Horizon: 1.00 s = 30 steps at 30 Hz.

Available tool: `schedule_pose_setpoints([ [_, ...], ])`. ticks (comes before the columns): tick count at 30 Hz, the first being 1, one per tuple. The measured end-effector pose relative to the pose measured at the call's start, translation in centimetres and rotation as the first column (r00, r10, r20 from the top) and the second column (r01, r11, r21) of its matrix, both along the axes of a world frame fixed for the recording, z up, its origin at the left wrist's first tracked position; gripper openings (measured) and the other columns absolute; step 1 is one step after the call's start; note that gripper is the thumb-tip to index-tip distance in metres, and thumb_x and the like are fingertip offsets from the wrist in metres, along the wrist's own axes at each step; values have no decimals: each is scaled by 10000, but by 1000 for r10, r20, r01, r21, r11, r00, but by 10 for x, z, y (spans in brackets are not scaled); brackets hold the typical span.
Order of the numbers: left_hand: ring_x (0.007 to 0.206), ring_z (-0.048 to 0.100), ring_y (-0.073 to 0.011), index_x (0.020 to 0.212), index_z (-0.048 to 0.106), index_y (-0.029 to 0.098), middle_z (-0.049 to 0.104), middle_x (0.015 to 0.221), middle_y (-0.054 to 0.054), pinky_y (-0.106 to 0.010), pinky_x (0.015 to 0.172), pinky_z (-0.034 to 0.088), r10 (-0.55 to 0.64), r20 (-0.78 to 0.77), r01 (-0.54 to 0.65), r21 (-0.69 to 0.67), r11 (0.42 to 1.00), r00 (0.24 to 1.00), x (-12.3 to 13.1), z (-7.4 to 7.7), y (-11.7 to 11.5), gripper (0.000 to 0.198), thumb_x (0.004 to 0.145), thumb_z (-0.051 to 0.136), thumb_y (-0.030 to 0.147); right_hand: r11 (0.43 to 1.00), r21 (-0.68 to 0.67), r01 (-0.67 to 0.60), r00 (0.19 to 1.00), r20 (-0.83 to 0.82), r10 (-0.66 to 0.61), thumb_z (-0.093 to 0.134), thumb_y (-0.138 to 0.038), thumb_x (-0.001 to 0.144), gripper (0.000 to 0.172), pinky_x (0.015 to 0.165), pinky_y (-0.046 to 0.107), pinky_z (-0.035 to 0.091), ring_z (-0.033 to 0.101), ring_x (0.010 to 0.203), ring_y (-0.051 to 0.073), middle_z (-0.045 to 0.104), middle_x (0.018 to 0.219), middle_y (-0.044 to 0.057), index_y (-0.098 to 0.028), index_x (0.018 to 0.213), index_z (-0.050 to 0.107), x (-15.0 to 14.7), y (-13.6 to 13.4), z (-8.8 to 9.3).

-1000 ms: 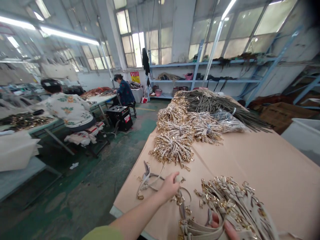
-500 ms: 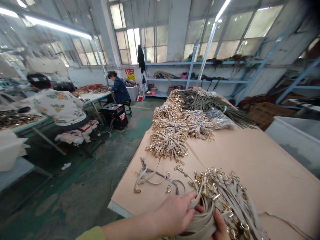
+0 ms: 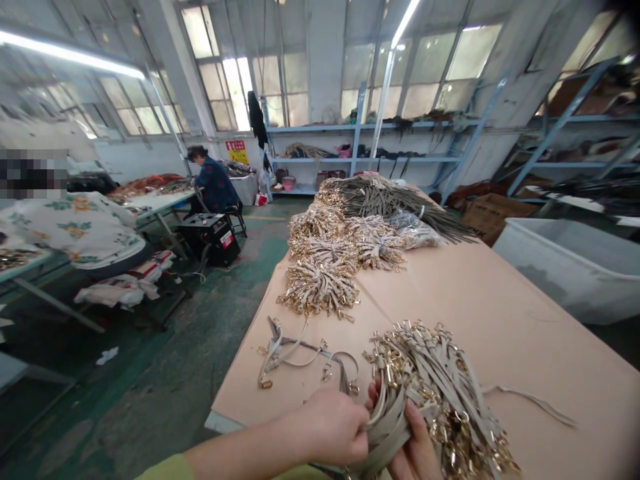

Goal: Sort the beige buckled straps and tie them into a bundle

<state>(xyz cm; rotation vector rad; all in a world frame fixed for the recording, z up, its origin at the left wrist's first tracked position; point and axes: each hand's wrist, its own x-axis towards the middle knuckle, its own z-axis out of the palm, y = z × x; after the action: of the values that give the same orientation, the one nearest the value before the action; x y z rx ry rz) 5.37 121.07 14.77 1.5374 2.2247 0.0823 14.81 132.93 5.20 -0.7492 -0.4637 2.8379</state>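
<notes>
My left hand [image 3: 334,428] is closed around the near end of a thick bundle of beige straps with gold clasps [image 3: 435,387] at the front edge of the table. My right hand [image 3: 415,453] cups the same bundle from underneath, fingers curled round the straps. The bundle's clasp ends fan out over the tan table top [image 3: 500,313]. A few loose beige straps [image 3: 300,353] lie just left of the bundle, apart from my hands.
Several more tied strap bundles [image 3: 325,280] and a heap of darker straps [image 3: 395,200] fill the table's far end. A grey plastic tub [image 3: 570,267] stands to the right. Two people sit at tables on the left beside a black machine [image 3: 210,237]. Blue shelves line the back wall.
My left hand left the loose straps and came back to grip the bundle with the right hand. The view has swung slightly right and the bundle sits more gathered.
</notes>
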Motion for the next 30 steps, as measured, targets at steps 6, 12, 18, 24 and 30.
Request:
schedule_pose_setpoints([
  [6, 647, 595, -215, 775, 668, 173, 669, 730, -85, -268, 536, 421, 36, 116, -28, -74, 997, 993, -8, -8, -5, 281, 732, 414, 284, 997, -73, 18, 997, 71, -13, 773, -360, 556, 293, 843, 353, 500, 635, 681, 151, 691, 723, 0, -193, 772, 667, 0, -1, 2],
  [12, 1005, 524, -247, 1188, 483, 204, 551, 1165, -78, -338, 876, 428, 202, 417, -321, 240, 916, 886, -12, -29, -4, 744, 543, 689, 512, 996, 86, 22, 997, 72, -28, 784, -435, 490, 350, 767, 378, 521, 626, 636, 186, 671, 657, 22, -169, 675, 650, 4, 3, 25],
  [18, 972, 570, -255, 1256, 448, 217, 609, 1100, -44, -375, 884, 449, 7, 808, -225, 156, 962, 589, 6, -60, 46, 888, 462, 783, 430, 897, 442, 28, 919, 340, -197, 759, -414, 522, 358, 756, 369, 519, 644, 727, 229, 687, 697, 30, -172, 763, 651, 8, 31, 62],
  [24, 1042, 554, -227, 1123, 577, 148, 610, 1108, -43, -380, 970, 407, -307, 950, -363, 304, 881, 51, 18, -75, 140, 587, 580, 734, 306, 445, 834, -328, 766, 510, -392, 671, -521, 595, 529, 837, 391, 477, 615, 924, 286, 693, 853, 80, -146, 966, 622, -22, 120, 94],
  [30, 989, 557, -251, 1177, 492, 136, 592, 1097, -102, -416, 885, 446, -34, 993, -658, -49, 751, -113, 4, -114, 217, 574, 623, 639, 160, 79, 637, -767, 554, 718, -421, 546, -545, 678, 694, 976, 337, 380, 491, 1149, 270, 551, 1187, 202, -36, 1148, 524, -81, 206, 13],
])
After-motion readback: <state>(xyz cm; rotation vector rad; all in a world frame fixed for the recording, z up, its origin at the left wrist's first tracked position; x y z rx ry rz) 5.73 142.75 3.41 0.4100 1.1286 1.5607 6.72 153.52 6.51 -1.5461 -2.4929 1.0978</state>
